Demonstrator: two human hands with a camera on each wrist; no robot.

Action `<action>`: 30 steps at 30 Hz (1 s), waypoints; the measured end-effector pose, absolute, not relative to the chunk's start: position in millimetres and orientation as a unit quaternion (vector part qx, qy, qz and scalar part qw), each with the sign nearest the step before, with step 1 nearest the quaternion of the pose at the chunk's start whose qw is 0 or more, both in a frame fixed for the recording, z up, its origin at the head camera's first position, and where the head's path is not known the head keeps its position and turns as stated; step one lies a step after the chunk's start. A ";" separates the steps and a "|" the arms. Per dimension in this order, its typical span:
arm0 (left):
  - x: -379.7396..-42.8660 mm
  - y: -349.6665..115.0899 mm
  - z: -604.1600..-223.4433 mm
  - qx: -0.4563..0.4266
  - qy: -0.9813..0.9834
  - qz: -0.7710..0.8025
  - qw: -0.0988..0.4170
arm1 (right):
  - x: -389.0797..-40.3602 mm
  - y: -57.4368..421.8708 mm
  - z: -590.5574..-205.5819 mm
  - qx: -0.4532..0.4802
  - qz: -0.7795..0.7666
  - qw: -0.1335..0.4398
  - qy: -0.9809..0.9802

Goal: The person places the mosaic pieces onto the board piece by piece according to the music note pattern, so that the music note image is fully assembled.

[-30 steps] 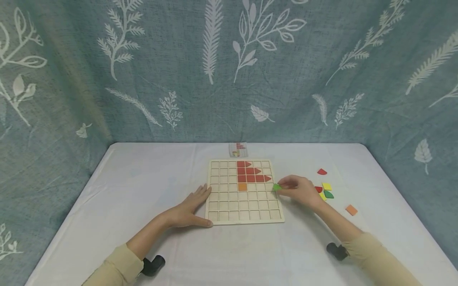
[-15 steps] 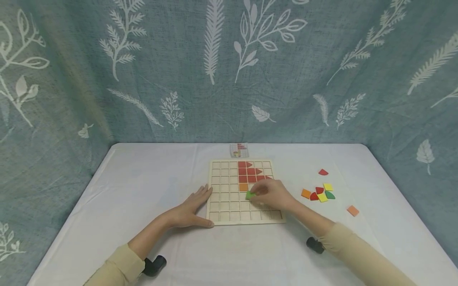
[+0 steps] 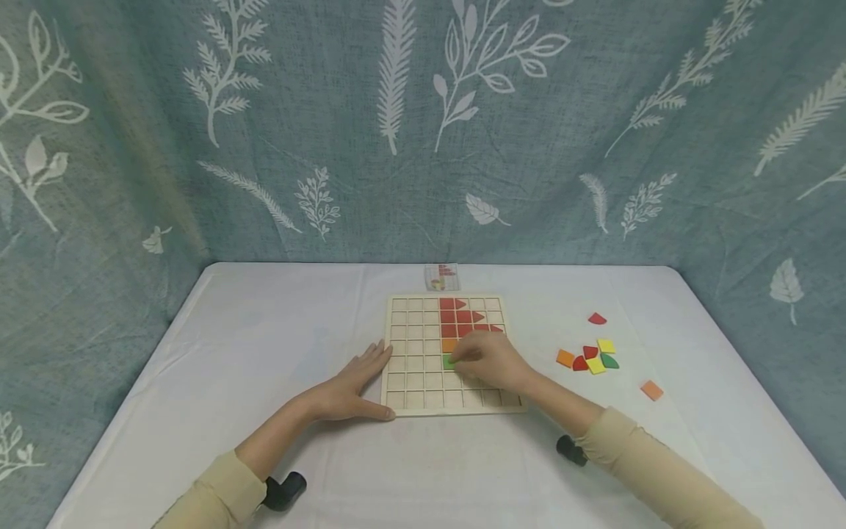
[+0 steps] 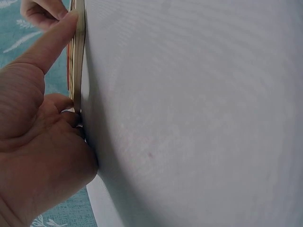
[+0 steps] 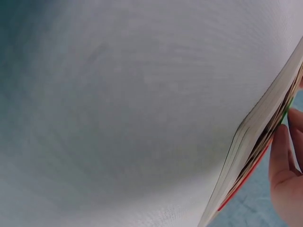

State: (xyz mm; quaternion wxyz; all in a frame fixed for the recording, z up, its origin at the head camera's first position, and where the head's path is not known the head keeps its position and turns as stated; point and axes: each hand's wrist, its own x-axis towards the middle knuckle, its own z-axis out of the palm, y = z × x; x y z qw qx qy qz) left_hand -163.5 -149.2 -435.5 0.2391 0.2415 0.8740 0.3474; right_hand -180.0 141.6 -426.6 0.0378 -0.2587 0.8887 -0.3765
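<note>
A light wooden grid board lies on the white table. My left hand rests at its left side, fingers along the edge and thumb at the near left corner; the left wrist view shows that thumb against the rim. My right hand reaches over the board and pinches a green square tile, which lies in the cell just below an orange square tile. In the right wrist view the fingertips meet the board's surface by a green edge. Red tiles form stepped rows above, partly hidden by the right hand.
A small pattern card lies behind the board. To the right are several loose tiles: orange squares, yellow squares, red pieces and a green rounded piece. A blue leaf-print curtain hangs behind the table.
My right hand has carried the green tile leftward from the board's right edge into the cell under the orange tile. The loose tiles it covered now show. My left hand has stayed put.
</note>
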 end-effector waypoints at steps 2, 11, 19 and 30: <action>-163.6 -149.0 -436.0 0.240 0.875 0.346 0.239 | -179.4 142.4 -426.8 -0.255 -0.378 0.039 0.889; -163.9 -147.5 -436.8 0.232 0.878 0.343 0.239 | -179.3 151.1 -429.4 -0.207 -0.386 0.084 0.895; -163.5 -147.4 -435.5 0.224 0.879 0.343 0.243 | -168.6 181.2 -422.2 -0.121 -0.422 0.099 0.893; -164.6 -149.0 -437.8 0.240 0.875 0.345 0.240 | -153.4 252.8 -425.1 -0.025 -0.399 0.060 0.914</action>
